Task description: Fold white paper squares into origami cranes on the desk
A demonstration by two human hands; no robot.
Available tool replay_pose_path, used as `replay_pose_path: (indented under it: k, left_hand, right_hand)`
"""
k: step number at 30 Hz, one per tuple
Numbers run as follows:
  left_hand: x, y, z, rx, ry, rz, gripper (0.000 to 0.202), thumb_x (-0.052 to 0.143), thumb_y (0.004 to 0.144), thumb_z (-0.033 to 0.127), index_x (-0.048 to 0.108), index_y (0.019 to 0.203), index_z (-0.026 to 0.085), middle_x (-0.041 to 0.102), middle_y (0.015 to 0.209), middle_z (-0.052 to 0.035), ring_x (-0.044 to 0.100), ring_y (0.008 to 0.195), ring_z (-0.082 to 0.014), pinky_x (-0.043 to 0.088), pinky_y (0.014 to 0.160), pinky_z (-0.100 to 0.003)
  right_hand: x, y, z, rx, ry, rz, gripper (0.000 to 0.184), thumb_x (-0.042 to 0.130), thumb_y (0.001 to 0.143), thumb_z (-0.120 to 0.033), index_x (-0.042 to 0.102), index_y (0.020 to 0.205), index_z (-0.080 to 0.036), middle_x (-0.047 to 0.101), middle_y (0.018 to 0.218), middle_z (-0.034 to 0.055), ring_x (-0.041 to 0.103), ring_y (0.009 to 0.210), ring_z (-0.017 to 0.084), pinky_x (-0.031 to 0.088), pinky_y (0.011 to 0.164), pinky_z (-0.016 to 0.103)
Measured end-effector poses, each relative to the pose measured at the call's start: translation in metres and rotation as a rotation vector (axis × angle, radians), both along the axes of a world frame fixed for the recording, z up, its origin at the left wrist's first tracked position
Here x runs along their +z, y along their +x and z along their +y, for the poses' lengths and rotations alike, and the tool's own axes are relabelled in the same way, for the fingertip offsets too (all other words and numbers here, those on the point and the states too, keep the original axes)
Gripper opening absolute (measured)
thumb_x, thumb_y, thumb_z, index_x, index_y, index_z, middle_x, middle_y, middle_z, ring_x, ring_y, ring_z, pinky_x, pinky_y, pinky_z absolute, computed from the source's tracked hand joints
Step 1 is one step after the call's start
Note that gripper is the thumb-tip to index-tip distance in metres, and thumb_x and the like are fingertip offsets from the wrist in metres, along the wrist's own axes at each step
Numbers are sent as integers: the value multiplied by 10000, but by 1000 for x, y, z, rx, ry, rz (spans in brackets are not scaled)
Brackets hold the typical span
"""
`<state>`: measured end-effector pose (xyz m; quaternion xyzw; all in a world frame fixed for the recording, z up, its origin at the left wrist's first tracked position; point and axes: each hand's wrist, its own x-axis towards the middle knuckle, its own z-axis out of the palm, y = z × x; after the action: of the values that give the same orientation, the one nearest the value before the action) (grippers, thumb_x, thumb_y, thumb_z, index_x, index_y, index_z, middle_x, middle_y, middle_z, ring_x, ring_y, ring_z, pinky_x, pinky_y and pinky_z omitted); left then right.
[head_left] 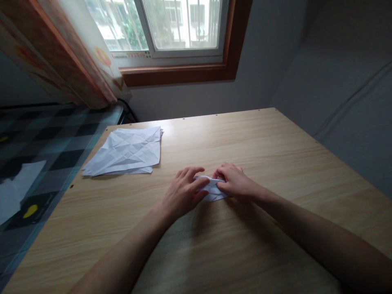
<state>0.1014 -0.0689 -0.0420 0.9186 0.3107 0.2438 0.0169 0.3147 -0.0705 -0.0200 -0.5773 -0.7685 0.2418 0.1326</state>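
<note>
A small folded piece of white paper (214, 192) lies on the wooden table between my two hands. My left hand (185, 190) holds its left side, with the thumb low on the paper and the index finger along the top; the other fingers reach over the far side. At the paper's right edge, my right hand (234, 179) pinches it between thumb and curled fingers. The hands cover both ends of the paper, so its full shape is hidden.
A stack of creased white sheets (131, 149) lies at the table's far left. Left of the wooden table (275, 151) is a checkered surface (70, 163) with a white paper (21, 188) on it. Beyond are a curtain (64, 53) and a window (183, 28).
</note>
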Motion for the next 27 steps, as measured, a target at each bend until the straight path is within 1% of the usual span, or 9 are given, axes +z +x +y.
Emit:
replay_pose_path:
  k: [3, 6, 8, 11, 15, 17, 22, 24, 27]
  left_hand:
    - [0, 1, 0, 7, -56, -3, 153, 611, 873, 257, 590, 1012, 197, 576, 1294, -113, 546, 1128, -259, 456, 937, -423]
    - [1, 2, 1, 34, -119, 1, 143, 612, 867, 241, 556, 994, 204, 660, 1141, -71, 589, 1014, -233, 475, 890, -403]
    - [2, 2, 1, 69, -130, -8, 156, 624, 859, 246, 541, 986, 208, 669, 1062, -58, 596, 954, -229, 488, 850, -391]
    - [2, 1, 0, 105, -103, -71, 221, 645, 844, 263, 515, 1015, 209, 628, 1059, -71, 598, 922, -228, 514, 802, -376]
    - [3, 0, -2, 103, -43, -149, 310, 637, 840, 235, 474, 1104, 217, 580, 1100, -82, 600, 922, -220, 538, 774, -363]
    - [2, 0, -3, 89, -7, -167, 334, 625, 847, 215, 464, 1140, 224, 573, 1112, -82, 600, 931, -217, 544, 779, -358]
    - [-1, -1, -2, 93, 71, -189, 432, 620, 853, 196, 443, 1245, 237, 570, 1176, -92, 598, 985, -224, 543, 813, -354]
    - [-1, -1, -1, 94, 110, -185, 434, 618, 855, 192, 451, 1255, 226, 582, 1176, -99, 598, 991, -227, 535, 818, -354]
    - [0, -1, -1, 105, 166, -176, 436, 613, 863, 201, 465, 1273, 197, 629, 1125, -103, 601, 958, -224, 514, 807, -350]
  right_hand:
    - [-4, -3, -3, 5, 79, 52, 108, 585, 759, -120, 638, 826, -186, 632, 918, 57, 564, 896, 216, 384, 808, 348]
    - [-6, -6, -6, 20, 146, 163, 148, 543, 772, -63, 580, 856, -180, 627, 908, 53, 564, 868, 194, 403, 794, 318]
    - [-7, -6, -7, 21, 159, 221, 160, 522, 793, -61, 557, 885, -187, 632, 894, 45, 572, 842, 184, 410, 776, 304]
    - [-6, -3, -5, -21, 130, 273, 186, 569, 800, -118, 548, 970, -193, 647, 886, 35, 588, 786, 175, 418, 726, 291]
    - [-4, 2, 1, -60, 35, 375, 457, 676, 720, -175, 548, 1159, -176, 672, 968, 55, 619, 798, 179, 449, 713, 284]
    - [-2, 4, 3, -47, -24, 417, 509, 714, 699, -228, 583, 1187, -164, 680, 974, 64, 630, 821, 190, 463, 718, 285]
    - [6, 6, 4, 67, -187, 530, 271, 713, 731, -300, 716, 967, -166, 709, 850, 27, 641, 768, 182, 455, 639, 253]
    - [7, 6, 3, 62, -144, 512, 193, 715, 744, -312, 727, 868, -164, 701, 776, 15, 625, 715, 167, 434, 602, 244]
    - [7, 4, 1, 66, 44, 438, 90, 688, 787, -253, 708, 768, -167, 690, 702, -1, 600, 655, 138, 415, 592, 235]
